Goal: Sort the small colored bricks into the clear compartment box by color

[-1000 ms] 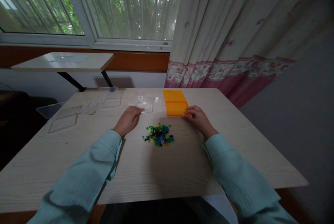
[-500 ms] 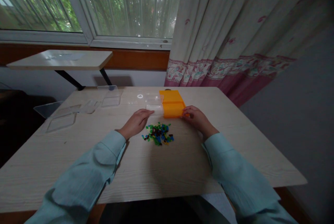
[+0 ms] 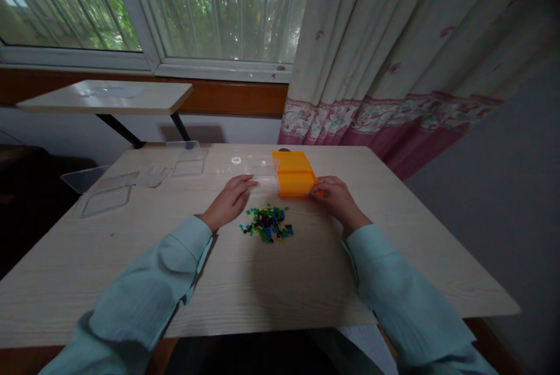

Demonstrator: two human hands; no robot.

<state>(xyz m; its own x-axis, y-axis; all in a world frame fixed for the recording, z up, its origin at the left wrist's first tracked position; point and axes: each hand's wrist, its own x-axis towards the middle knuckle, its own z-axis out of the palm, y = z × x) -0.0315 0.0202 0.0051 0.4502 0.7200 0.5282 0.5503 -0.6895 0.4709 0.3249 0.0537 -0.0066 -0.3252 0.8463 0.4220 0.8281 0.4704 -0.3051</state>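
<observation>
An orange plastic box [image 3: 297, 184] with a raised line across its middle lies toward the back of the table. My right hand [image 3: 336, 197] is closed on its near right corner, where a bit of orange shows between the fingers. Against the box's left side sits a clear plastic box [image 3: 265, 168], hard to make out against the tabletop. My left hand [image 3: 230, 200] is at the clear box's near left edge, fingers stretched out and slightly parted; whether they touch it I cannot tell. Between my forearms lies a pile of small coloured building bricks [image 3: 268, 223], mostly green, blue and dark.
Clear plastic lids and trays lie on the left: one tray [image 3: 188, 167] at the back, another tray [image 3: 105, 201] nearer. A small raised shelf [image 3: 144, 101] stands at the back left of the wooden table [image 3: 415, 270]. A curtain [image 3: 371, 72] hangs behind the table's right side.
The view has shifted slightly. My left fingers have parted a little by the clear box. My right hand stays on the orange box's corner; the brick pile is unchanged.
</observation>
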